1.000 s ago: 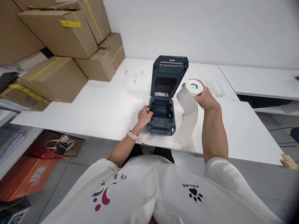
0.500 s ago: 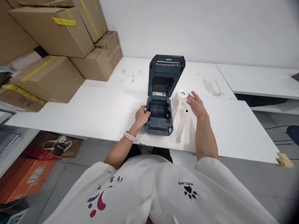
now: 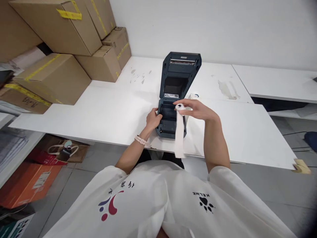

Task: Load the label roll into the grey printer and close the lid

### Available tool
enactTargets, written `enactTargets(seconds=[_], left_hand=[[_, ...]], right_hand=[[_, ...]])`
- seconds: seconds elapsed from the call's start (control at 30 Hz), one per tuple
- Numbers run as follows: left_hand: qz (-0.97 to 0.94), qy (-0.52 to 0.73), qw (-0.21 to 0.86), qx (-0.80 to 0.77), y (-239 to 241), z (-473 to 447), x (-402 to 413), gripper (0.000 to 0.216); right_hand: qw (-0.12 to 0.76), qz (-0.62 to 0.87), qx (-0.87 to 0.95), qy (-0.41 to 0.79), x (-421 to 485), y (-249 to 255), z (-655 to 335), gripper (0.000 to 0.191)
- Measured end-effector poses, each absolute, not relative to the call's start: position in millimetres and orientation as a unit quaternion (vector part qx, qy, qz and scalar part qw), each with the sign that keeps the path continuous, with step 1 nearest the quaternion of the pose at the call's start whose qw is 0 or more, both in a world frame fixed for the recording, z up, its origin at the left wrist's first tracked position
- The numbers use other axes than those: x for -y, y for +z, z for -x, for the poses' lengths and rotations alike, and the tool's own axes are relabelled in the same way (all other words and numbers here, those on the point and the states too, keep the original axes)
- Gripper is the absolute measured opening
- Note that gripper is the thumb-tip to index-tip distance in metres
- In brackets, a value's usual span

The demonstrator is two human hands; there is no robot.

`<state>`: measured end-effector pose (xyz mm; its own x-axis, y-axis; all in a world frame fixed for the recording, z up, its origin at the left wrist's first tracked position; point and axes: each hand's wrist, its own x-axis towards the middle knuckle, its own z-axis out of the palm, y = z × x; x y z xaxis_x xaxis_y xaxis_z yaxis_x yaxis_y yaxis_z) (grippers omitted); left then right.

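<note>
A dark label printer (image 3: 180, 70) stands on the white table with its lid raised and its inner bay exposed. My left hand (image 3: 153, 119) grips the printer's left side, thumb over the rim. Above the right part of the bay, my right hand (image 3: 195, 109) holds a small roll of white label paper (image 3: 180, 107) between thumb and fingers. From that roll a loose strip hangs down past the printer's front edge. Partly hidden behind my right hand, another white paper roll (image 3: 195, 96) with a blue core sits on the table.
Cardboard boxes (image 3: 53, 77) with yellow tape are stacked at the left of the white table (image 3: 111, 112). A plain wall rises behind it. An orange box (image 3: 29, 185) and a bag lie below on the left. Tan padding (image 3: 301, 166) covers the right front corner.
My right hand has picked up the small label roll with its strip from beside the printer and brought it left over the bay. My left hand stays on the printer's side.
</note>
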<state>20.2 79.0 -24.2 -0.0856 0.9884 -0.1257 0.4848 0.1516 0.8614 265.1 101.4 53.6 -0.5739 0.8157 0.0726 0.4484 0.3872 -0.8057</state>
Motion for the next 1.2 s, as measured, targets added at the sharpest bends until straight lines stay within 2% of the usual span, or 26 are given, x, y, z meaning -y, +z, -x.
enactTargets(seconds=[0.13, 0.23, 0.33, 0.5, 0.63, 0.73, 1.0, 1.2], left_hand=[[-0.547, 0.352, 0.397, -0.648, -27, -20, -78, 0.049], [-0.532, 0.370, 0.412, -0.640, -32, -20, -78, 0.051], [-0.523, 0.394, 0.422, -0.627, -35, -21, -78, 0.055], [-0.477, 0.414, 0.537, -0.559, -30, -24, -76, 0.072], [-0.463, 0.411, 0.564, -0.546, -26, -24, -76, 0.076], [-0.463, 0.409, 0.570, -0.542, -27, -23, -77, 0.076], [-0.461, 0.391, 0.593, -0.532, -24, -22, -76, 0.077], [-0.458, 0.391, 0.599, -0.528, -29, -20, -79, 0.078]], right_hand=[[0.042, 0.451, 0.869, 0.197, -122, 53, -206, 0.046], [0.003, 0.485, 0.866, 0.125, -118, 37, -189, 0.047], [0.040, 0.486, 0.867, 0.105, -93, 27, -195, 0.045], [0.209, 0.465, 0.853, 0.115, -29, 10, -210, 0.036], [0.276, 0.470, 0.831, 0.110, 3, -6, -210, 0.039], [0.277, 0.471, 0.830, 0.107, 12, -9, -212, 0.037], [0.208, 0.468, 0.853, 0.104, 13, 0, -217, 0.038], [0.204, 0.467, 0.853, 0.114, 14, -1, -215, 0.037]])
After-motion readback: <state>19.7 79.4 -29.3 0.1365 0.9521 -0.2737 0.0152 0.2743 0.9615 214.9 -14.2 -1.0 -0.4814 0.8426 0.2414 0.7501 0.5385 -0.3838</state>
